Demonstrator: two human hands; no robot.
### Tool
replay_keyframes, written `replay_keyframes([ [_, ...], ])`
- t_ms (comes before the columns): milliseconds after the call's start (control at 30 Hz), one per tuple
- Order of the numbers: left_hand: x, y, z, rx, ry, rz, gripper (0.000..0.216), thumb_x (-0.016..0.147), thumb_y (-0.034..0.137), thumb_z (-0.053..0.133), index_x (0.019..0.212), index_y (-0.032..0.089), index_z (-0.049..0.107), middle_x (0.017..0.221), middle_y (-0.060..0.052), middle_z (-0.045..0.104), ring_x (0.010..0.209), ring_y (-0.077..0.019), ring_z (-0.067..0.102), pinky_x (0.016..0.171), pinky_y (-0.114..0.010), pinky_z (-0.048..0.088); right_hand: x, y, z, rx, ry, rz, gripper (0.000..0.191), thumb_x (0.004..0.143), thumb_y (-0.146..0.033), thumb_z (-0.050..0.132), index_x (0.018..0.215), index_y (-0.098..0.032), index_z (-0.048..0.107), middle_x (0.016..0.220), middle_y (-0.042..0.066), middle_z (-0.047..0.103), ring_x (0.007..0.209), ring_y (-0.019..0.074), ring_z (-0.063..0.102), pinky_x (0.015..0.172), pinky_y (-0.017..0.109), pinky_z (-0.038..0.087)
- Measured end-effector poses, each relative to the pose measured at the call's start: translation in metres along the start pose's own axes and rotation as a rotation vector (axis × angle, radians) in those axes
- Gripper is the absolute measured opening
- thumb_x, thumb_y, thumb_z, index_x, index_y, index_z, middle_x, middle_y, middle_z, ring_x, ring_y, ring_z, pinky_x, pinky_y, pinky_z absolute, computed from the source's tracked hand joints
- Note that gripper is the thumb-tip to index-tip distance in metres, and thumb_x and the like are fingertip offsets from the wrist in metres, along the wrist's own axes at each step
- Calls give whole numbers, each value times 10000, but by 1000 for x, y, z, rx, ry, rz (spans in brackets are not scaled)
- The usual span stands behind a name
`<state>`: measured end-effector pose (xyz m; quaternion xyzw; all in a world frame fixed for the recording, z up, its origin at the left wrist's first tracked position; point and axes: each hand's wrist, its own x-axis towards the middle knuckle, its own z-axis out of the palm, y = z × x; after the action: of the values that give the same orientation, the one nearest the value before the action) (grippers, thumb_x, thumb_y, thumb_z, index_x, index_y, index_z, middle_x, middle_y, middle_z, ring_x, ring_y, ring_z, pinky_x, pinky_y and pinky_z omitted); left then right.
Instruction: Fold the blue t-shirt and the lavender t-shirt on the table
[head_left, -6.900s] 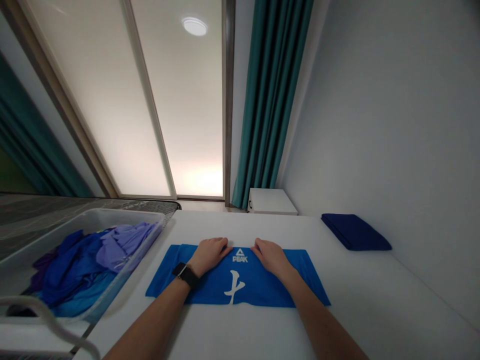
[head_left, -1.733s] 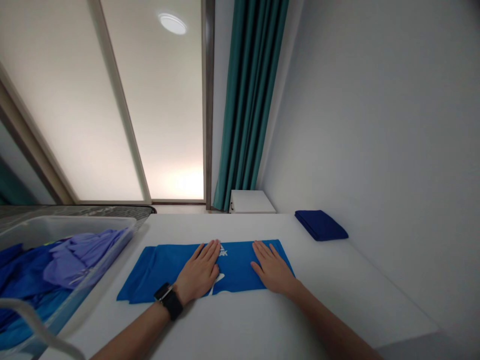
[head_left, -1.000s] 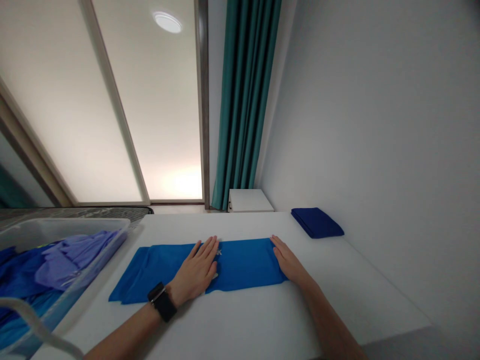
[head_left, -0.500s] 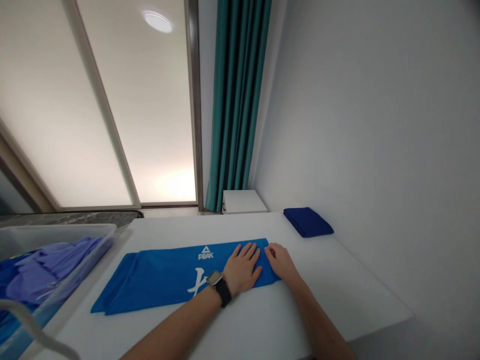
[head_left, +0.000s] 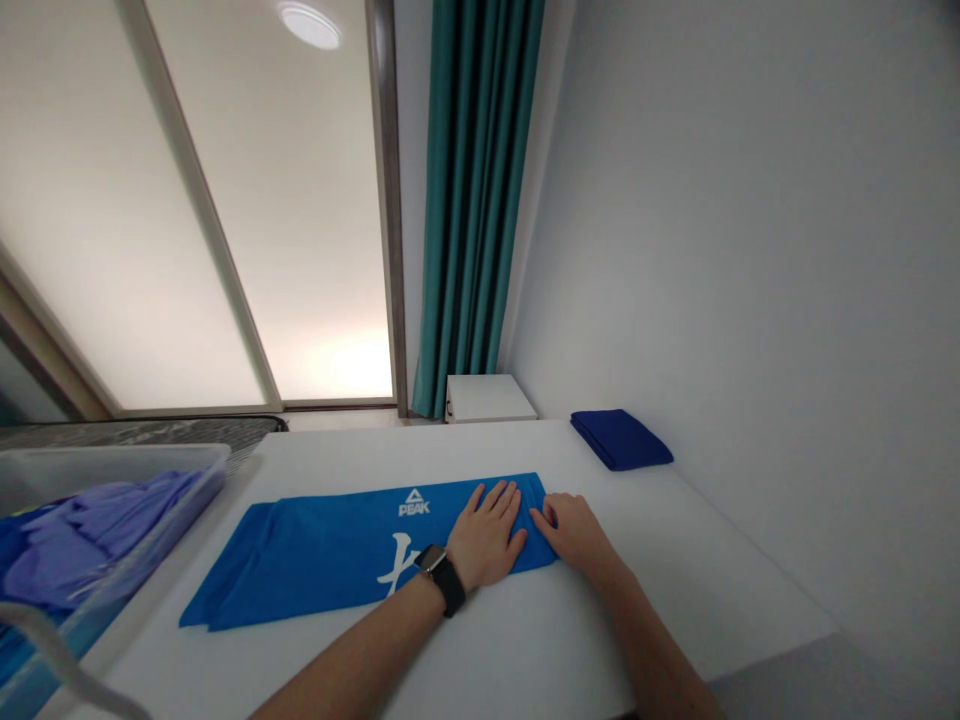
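Fabric [head_left: 322, 555], bright blue, white-printed, folded oblong, lies under the left hand [head_left: 484, 545], fingers flat, spread; right hand [head_left: 577, 537] curls fingers at its end, grip unclear.

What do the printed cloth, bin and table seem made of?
Printed cloth: thin, smooth fabric, perhaps synthetic; it lies in soft, flat layers. Bin: probably plastic, translucent, since blue and purple tint its wall. Table: smooth white top, possibly laminate; no grain shows.
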<state>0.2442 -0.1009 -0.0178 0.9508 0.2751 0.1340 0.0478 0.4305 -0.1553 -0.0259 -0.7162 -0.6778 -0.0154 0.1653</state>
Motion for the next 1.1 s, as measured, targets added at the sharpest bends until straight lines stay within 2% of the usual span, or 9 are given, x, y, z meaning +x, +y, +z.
replay_keyframes([
  [167,0,0,0,-15,-9,-2,564,999,452,304,1473,159,386,1541,-86,360,1438,-240,287,1178,-456,220,1,4,2,93,-27,-23,235,930,-279,432,718,-213,509,771,24,634,770,181,566,735,301,346],
  [467,0,-1,4,-19,12,9,576,1004,473,280,1495,179,347,1544,-82,356,1439,-248,283,1177,-479,216,1,8,-2,209,-62,39,259,925,-304,427,690,-220,499,714,19,611,661,160,534,645,279,359],
  [767,2,-3,2,-10,11,2,529,1019,439,254,1461,188,398,1527,-73,394,1424,-238,311,1168,-466,233,1,6,-11,320,-78,58,205,896,-276,467,702,-223,504,634,-29,576,597,138,516,588,243,335],
  [967,26,-14,-15,-106,33,-58,387,1013,280,317,1333,249,532,1362,-56,560,1256,-210,489,1037,-389,407,3,7,-8,326,-34,85,150,897,-232,398,820,-234,527,572,-57,492,536,138,474,549,235,284],
  [1100,54,-21,-18,-91,8,59,350,985,208,375,1262,274,578,1258,-56,586,1158,-213,528,965,-368,445,6,10,-2,281,41,114,190,865,-177,378,896,-234,557,619,-34,554,537,145,488,542,240,276],
])
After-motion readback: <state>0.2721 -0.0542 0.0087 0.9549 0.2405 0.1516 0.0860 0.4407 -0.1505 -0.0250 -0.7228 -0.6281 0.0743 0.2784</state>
